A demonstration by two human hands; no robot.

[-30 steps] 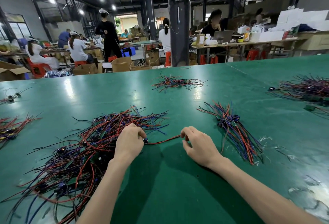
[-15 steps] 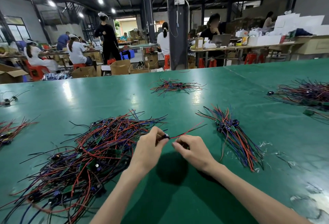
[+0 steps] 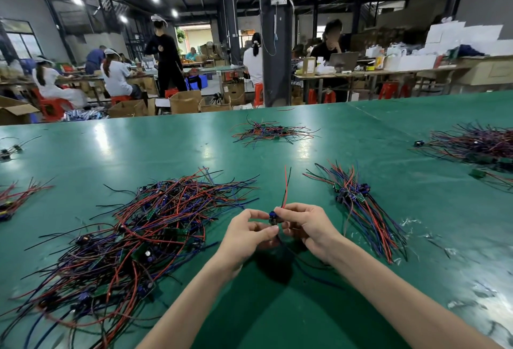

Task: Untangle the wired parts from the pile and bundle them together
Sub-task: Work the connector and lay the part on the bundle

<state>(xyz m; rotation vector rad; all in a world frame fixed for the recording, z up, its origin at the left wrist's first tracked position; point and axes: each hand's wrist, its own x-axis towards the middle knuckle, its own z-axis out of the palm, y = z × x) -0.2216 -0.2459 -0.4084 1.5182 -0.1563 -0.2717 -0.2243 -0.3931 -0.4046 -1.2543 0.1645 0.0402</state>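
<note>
Both grips are clamped on one small part [image 3: 273, 216], held just above the green surface [image 3: 277, 321]. The left hand [image 3: 247, 233] pinches it from the left with thumb and curled fingers. The right hand [image 3: 308, 226] pinches it from the right, fingertips almost meeting the left's. Two wires [image 3: 285, 185], one red and one black, stand up from the part and point away from the person (dark leads below it are half hidden by the hands). Left of the hands lies the big tangled pile [image 3: 138, 237] of red, blue and black wires with small boards in it. To the right, apart from the hands, lies a tidier bundle [image 3: 358, 204], its wires running one way. A far heap [image 3: 270, 133] sits across the surface, and a right heap [image 3: 477, 143] near its edge.
</note>
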